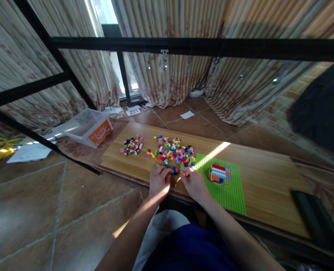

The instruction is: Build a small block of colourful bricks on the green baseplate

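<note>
Two grips: left hand (159, 181), right hand (195, 183) pinching bricks (175, 170) over wooden board (265, 180); tiled floor (28, 207), curtains (167, 22) beyond

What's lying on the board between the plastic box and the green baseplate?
Head view: a smaller brick heap nearer the box, then a larger brick heap nearer the baseplate.

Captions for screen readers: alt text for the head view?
Bare left hand and right hand hold small blue-and-orange plastic bricks over a long wooden board. Beyond lie a small pile and a larger pile of multicoloured plastic bricks; at right, a green studded baseplate bears a multicoloured brick build.
</note>
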Available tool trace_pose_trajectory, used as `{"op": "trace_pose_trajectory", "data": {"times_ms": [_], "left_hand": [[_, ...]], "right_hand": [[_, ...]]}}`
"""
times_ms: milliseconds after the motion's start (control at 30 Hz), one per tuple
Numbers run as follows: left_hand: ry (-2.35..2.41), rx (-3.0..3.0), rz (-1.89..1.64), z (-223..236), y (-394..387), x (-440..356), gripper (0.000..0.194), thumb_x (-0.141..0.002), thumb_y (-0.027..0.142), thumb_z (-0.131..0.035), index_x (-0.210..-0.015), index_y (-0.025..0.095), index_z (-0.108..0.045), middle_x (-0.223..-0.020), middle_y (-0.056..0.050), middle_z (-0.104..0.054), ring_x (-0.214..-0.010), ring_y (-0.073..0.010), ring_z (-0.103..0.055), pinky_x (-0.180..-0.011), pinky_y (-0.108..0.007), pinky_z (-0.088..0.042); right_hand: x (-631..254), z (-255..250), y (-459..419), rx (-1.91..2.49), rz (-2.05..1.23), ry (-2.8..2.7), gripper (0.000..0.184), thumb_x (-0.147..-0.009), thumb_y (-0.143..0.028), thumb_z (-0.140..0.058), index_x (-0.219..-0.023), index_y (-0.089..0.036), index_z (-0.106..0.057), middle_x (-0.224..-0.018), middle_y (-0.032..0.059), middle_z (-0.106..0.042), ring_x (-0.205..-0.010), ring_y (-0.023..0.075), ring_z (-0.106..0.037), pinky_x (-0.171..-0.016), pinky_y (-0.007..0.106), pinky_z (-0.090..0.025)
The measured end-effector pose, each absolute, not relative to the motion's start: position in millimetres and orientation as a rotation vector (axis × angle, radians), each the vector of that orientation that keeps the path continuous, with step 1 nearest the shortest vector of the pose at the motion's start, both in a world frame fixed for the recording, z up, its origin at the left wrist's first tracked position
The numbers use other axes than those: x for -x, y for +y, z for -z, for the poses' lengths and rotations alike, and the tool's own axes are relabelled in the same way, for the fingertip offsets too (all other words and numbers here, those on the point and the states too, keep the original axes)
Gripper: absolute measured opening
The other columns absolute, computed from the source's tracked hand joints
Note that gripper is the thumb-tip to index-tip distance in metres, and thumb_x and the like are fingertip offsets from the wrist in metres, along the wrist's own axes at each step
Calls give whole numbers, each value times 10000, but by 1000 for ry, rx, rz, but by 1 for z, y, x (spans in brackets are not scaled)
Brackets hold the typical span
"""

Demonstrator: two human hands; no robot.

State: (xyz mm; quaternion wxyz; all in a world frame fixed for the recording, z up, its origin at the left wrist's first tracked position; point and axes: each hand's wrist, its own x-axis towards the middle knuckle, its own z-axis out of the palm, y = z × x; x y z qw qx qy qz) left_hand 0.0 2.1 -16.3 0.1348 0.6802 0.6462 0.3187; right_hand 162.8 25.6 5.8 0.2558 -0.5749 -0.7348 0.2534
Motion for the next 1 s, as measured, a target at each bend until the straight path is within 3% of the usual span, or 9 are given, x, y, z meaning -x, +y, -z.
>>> {"op": "trace_pose_trajectory", "data": {"times_ms": [200,400,600,800,1000], "left_hand": [[1792,-1832,-1020,18,1,6,317,-741,123,-584,-1033,232,-640,-1066,-48,-639,-1017,-209,-588,-900,-363,-471],[1704,-1774,-1061,15,0,10,218,-751,121,-581,-940,218,-630,-966,-32,-647,-945,-182,-608,-864,-328,-488],[1685,-1786,-1053,11,-3,8,211,-749,98,-570,-914,211,-637,-940,-38,-650,-927,-188,-609,-849,-334,-489],[1840,-1584,-1316,10,11,22,176,-818,184,-533,-971,192,-620,-906,-48,-641,-809,-157,-621,-735,-281,-514],[2169,-1817,-926,-2,49,35,164,-807,231,-535,-936,169,-616,-945,-95,-615,-859,-219,-616,-769,-338,-503]], "right_hand": [[-166,-11,38,1603,-557,-1934,205,-873,-242,-480,-954,-195,-663,-920,64,-672,-724,165,-622,-711,269,-468],[-165,-8,75,1500,-305,-2077,237,-839,-179,-495,-1009,-183,-660,-1028,104,-625,-945,222,-579,-844,332,-459],[-163,-1,88,1480,-295,-2152,144,-834,-210,-541,-893,-186,-670,-942,86,-637,-932,228,-572,-861,350,-453],[-172,-4,68,1452,-377,-2107,142,-861,-220,-527,-919,-186,-653,-920,70,-648,-857,194,-594,-780,303,-457],[-166,-13,42,1548,-402,-2101,166,-858,-199,-542,-983,-194,-651,-999,75,-638,-915,198,-588,-820,299,-454]]}}
